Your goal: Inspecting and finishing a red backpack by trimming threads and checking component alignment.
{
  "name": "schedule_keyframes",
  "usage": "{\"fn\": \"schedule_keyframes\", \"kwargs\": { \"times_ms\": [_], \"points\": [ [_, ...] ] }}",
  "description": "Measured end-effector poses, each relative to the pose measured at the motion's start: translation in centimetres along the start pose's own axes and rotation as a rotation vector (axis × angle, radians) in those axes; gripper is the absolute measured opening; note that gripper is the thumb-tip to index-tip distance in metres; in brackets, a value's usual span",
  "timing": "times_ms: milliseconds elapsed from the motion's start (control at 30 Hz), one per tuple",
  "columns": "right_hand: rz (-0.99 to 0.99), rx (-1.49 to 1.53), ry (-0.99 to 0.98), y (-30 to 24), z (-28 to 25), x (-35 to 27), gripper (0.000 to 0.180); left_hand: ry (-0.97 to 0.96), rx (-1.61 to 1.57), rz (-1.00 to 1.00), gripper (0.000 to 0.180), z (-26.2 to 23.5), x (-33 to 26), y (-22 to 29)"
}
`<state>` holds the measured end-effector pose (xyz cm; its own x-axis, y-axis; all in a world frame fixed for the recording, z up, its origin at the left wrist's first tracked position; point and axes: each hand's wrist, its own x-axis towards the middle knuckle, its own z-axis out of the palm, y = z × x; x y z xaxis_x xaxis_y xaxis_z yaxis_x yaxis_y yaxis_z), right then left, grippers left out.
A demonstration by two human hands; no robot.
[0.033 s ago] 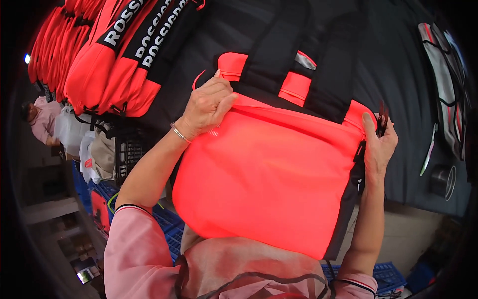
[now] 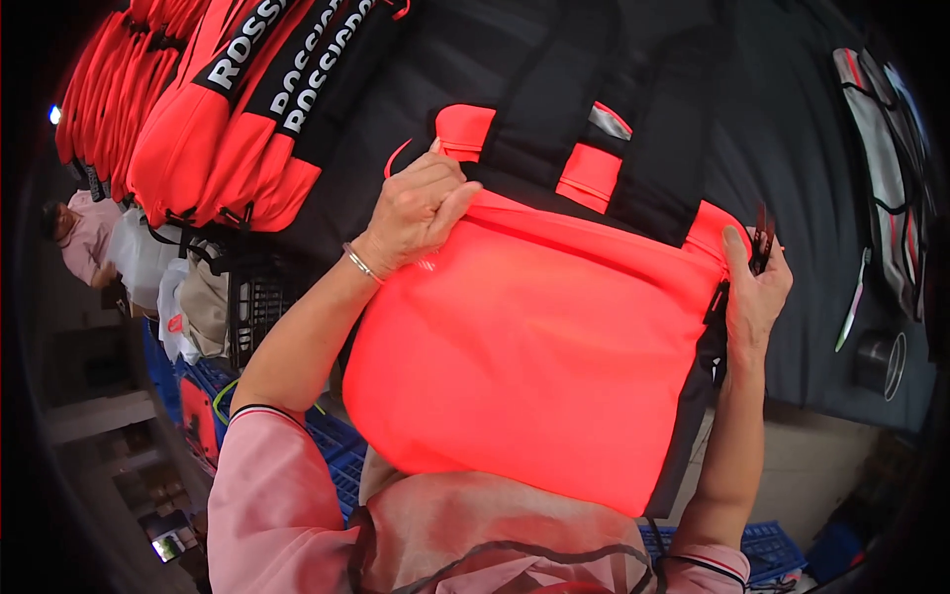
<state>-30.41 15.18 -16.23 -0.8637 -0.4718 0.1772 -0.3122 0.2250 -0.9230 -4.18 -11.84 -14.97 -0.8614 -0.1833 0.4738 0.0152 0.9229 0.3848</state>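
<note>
A bright coral-red backpack (image 2: 534, 366) with a dark side lies before me, its lower end against my body. Its two wide black shoulder straps (image 2: 658, 129) stretch away over the table. My left hand (image 2: 421, 213) is closed on the folded upper left edge, fingers curled and thumb pressed down. At the upper right corner my right hand (image 2: 760, 292) pinches the fabric, thumb on top, the other fingers mostly hidden behind. A small dark slender object (image 2: 762, 241) shows at those fingers; its kind is unclear. Beside it a black zipper pull (image 2: 716, 300) hangs on the side.
A pile of red-and-black backpacks (image 2: 233, 158) stands at the far left. On the dark table cover (image 2: 792, 178), a toothbrush (image 2: 852, 302), a metal cup (image 2: 879, 362) and a grey pouch (image 2: 876, 148) lie right. Blue crates (image 2: 336, 450) are below; another person (image 2: 89, 238) is at left.
</note>
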Motion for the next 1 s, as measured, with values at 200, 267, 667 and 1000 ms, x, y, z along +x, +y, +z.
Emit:
{"fn": "schedule_keyframes", "kwargs": {
  "times_ms": [200, 267, 667, 1000],
  "points": [
    [0.01, -0.021, -0.01, 0.3, -0.4, -0.4, 0.028, 0.113, 0.059, -0.242, 0.01, 1.2, 2.0, 1.7],
    [0.002, -0.036, -0.008, 0.1, -0.3, -0.5, 0.029, 0.134, 0.141, -0.22, 0.01, 1.4, 2.3, 1.8],
    [0.004, 0.008, -0.01, -0.2, -0.2, -0.5, 0.027, -0.082, 0.656, -0.066, 0.009, 2.2, 2.9, 1.1],
    [0.009, -0.082, -0.041, -0.1, -0.1, 0.1, 0.026, 0.127, 0.267, -0.284, 0.014, 1.9, 1.0, 0.6]
  ]
}}
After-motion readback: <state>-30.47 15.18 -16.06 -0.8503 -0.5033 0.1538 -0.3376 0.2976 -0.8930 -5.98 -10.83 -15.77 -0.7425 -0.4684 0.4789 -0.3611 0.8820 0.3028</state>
